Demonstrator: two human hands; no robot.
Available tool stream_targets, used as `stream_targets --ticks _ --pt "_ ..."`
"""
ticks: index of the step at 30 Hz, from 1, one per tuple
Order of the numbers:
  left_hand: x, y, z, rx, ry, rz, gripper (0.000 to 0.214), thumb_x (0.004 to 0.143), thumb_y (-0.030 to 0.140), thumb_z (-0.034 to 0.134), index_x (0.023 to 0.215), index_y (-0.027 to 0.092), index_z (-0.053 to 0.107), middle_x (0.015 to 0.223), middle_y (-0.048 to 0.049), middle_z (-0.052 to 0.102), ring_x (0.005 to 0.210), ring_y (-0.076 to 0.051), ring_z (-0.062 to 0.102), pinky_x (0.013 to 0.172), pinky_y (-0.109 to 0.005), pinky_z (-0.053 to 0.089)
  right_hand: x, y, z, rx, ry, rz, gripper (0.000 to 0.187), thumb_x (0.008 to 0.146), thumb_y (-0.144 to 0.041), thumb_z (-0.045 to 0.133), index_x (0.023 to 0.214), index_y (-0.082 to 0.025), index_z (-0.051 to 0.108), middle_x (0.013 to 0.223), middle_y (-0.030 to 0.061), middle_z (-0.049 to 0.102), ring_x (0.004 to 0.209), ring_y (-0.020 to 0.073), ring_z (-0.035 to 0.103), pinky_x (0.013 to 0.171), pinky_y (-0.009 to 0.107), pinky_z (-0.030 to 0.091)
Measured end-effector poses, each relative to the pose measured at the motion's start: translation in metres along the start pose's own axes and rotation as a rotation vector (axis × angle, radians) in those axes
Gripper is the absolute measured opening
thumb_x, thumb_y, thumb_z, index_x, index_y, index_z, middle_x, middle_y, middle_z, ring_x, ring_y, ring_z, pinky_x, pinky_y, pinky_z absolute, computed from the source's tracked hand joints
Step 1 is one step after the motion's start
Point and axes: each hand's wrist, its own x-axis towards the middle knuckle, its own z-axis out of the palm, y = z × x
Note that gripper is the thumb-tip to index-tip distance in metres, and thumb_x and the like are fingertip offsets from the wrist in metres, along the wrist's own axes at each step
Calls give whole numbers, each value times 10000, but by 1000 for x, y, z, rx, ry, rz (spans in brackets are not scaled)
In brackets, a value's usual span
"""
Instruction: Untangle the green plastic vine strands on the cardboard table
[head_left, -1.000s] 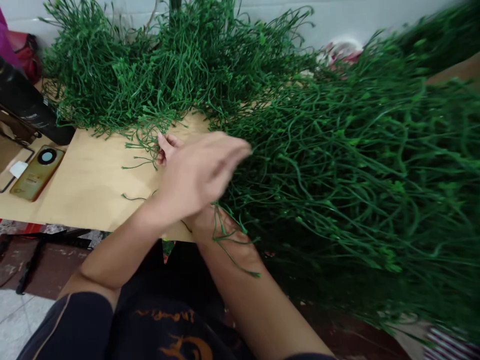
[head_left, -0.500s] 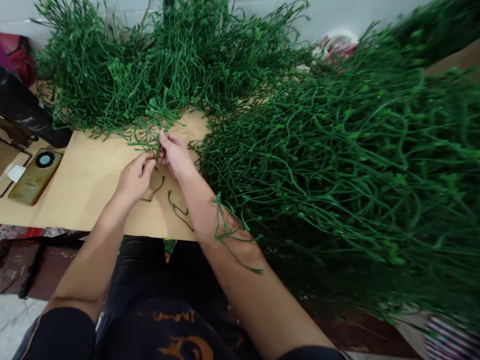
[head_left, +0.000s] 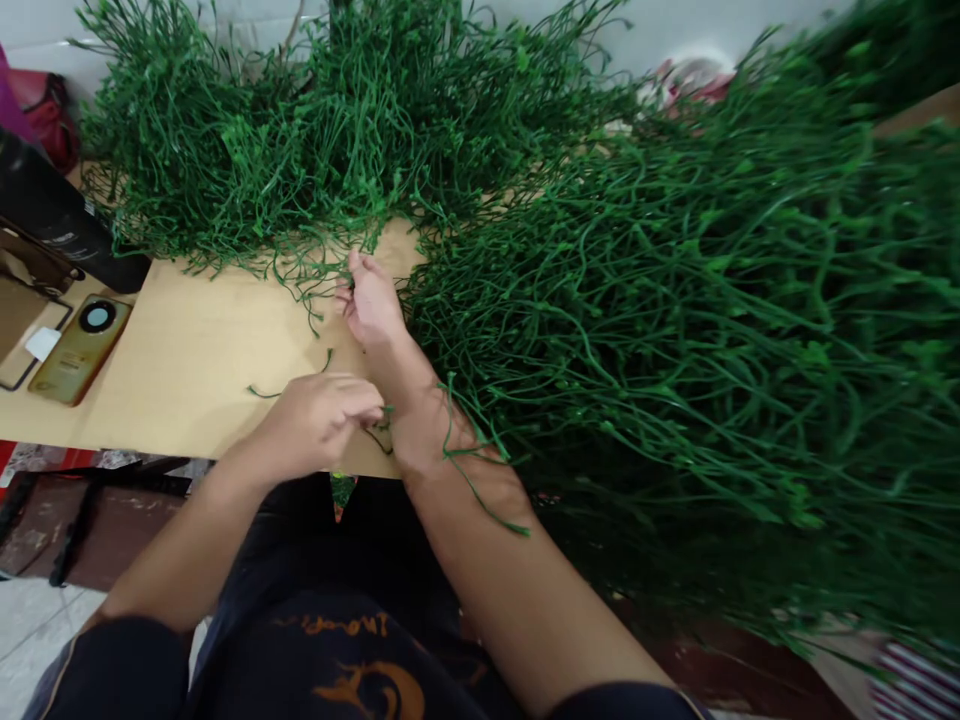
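Note:
My left hand is closed in a pinch near the front edge of the table, beside my right forearm. A small green end pokes out at its fingertips, apparently a thin green stem. Farther up, my right hand has its fingers curled in at the near fringe of the back heap. It grips a small bunch of thin green stems that trail out to the left; its fingertips are partly hidden. One loose stem lies on the board by my left hand. Another stem rests across my right forearm.
A heap of artificial-looking green stems covers the back of the tan tabletop. A larger mass of stems fills the right side. At left are a phone, a black bottle and a red bag.
My left hand has moved away from my right hand, down and to the right toward the table's front edge. My right hand has shifted slightly right and up, still at the stems.

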Motion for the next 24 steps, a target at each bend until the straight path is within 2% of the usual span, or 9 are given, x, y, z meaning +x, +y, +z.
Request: stream_targets --ticks 1,3,6,9,12,14,19,21,24 --pt "-2 6 -1 39 -11 17 283 895 217 351 732 196 582 692 -35 601 716 -159 556 704 -280 445 -1 -1 0 10 5 -6 418 866 -567 438 690 -202 338 484 -102 272 415 4 314 442 159 257" --pt "-9 8 -3 139 55 -70 273 927 300 377 807 196 599 769 -47 624 776 -172 573 736 -294 456 -3 -1 0 10 3 -31 398 842 -561 503 717 -205 378 504 -98 309 432 19 341 442 164 285" --pt "-26 -10 -5 312 141 -329 279 858 447 535 948 188 587 932 -77 636 890 -218 585 802 -342 472 -4 4 1 9 -6 -48 399 816 -577 540 756 -205 410 534 -93 358 431 21 331 433 160 305" --pt "-43 -33 -3 388 88 -464 285 823 432 583 926 167 573 955 -101 627 933 -258 581 852 -392 475 -1 8 3 14 -27 -54 418 807 -597 536 762 -202 408 547 -92 382 419 10 295 421 148 301" --pt "-49 -45 0 390 48 -454 172 867 321 496 809 173 562 869 -93 612 892 -253 579 857 -401 473 1 10 3 -20 -46 -58 414 810 -597 530 767 -200 419 550 -89 379 425 13 305 425 151 318" --pt "-44 -45 -1 334 67 -421 155 865 280 467 771 184 543 832 -75 604 855 -231 579 834 -383 479 2 10 2 -52 -52 -61 406 809 -589 539 774 -200 429 552 -88 373 430 19 323 429 162 334" --pt "-22 -28 -4 115 247 -404 129 885 297 448 882 190 521 826 -34 639 766 -165 596 722 -299 478 2 9 1 -105 -51 -49 411 798 -587 557 754 -199 427 535 -94 362 417 18 328 416 164 333" --pt "-16 -19 0 135 156 -320 140 900 289 451 948 188 535 844 -42 663 781 -174 619 728 -307 475 3 9 1 -113 -50 -55 419 797 -600 546 752 -199 432 531 -93 361 414 15 326 413 159 326" --pt "-11 -9 11 254 -101 -207 192 887 285 504 1025 161 552 914 -90 693 862 -234 650 774 -361 483 4 11 1 -118 -59 -78 418 799 -606 536 765 -199 444 546 -89 375 423 16 336 423 165 339"
